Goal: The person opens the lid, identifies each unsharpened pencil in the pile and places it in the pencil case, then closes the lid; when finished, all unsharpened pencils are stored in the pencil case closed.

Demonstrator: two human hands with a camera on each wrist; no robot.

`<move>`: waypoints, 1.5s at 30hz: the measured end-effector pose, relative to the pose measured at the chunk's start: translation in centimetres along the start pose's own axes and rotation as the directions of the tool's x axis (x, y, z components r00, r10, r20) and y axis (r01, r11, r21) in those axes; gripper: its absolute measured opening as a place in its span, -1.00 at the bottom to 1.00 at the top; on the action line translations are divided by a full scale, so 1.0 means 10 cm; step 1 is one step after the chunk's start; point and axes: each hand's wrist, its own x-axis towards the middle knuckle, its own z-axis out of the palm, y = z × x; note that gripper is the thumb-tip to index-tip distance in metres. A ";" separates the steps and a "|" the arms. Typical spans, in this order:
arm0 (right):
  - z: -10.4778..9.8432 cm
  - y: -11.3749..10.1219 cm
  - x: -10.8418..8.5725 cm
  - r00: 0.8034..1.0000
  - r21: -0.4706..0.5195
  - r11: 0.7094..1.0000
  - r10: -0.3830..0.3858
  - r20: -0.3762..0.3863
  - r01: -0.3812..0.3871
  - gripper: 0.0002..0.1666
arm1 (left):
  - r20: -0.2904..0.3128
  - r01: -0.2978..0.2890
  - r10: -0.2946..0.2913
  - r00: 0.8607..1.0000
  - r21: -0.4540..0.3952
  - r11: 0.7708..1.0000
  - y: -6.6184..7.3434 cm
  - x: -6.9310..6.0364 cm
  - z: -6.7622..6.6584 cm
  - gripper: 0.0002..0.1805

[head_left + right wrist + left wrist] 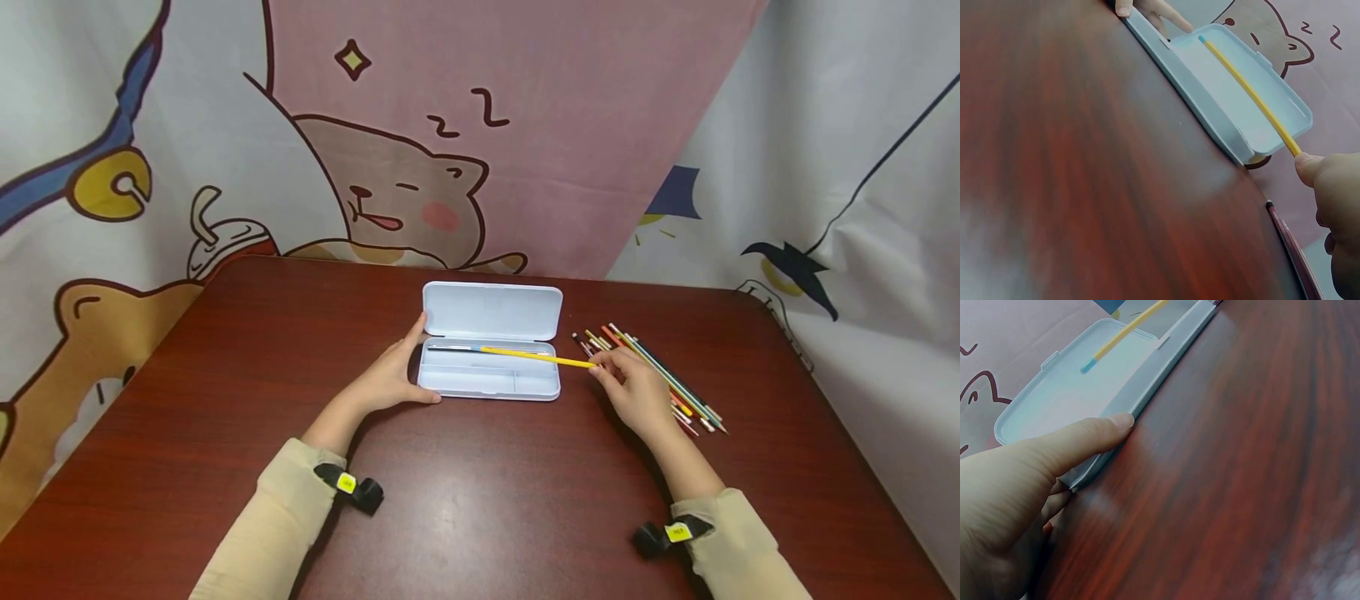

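Looks like loading: right hand (634,392) pinches yellow pencil (536,357) over case (468,381) at 12 o'clock; left hand (386,379), spread, steadies 9 o'clock end. Next: likely lower pencil; clearance hard to judge.

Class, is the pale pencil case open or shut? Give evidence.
Open: in the head view, the pencil case has its lid swung back, leaving its inner compartments visible.

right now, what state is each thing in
case: open, on the table
lid: swung open
yellow pencil: held above the case, blue end leftward
dark pencil: lying in the rear compartment
other pencils: loose, heaped
left hand: holds the case's left end
right hand: pinches the yellow pencil
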 end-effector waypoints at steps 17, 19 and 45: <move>0.29 -0.16 0.22 0.997 0.033 0.999 0.017 0.082 -0.020 -0.89 | -0.006 -0.007 0.007 1.000 -0.007 1.000 0.01 -0.01 0.00 0.45; 0.32 -0.18 0.25 0.996 0.036 0.999 0.011 0.090 -0.014 -0.90 | -0.008 -0.009 0.009 1.000 -0.009 1.000 0.01 -0.01 0.00 0.46; 0.44 -0.32 0.42 0.950 -0.027 0.985 0.171 0.259 -0.170 -0.85 | -0.010 -0.021 0.021 1.000 -0.004 1.000 -0.02 0.01 0.00 0.47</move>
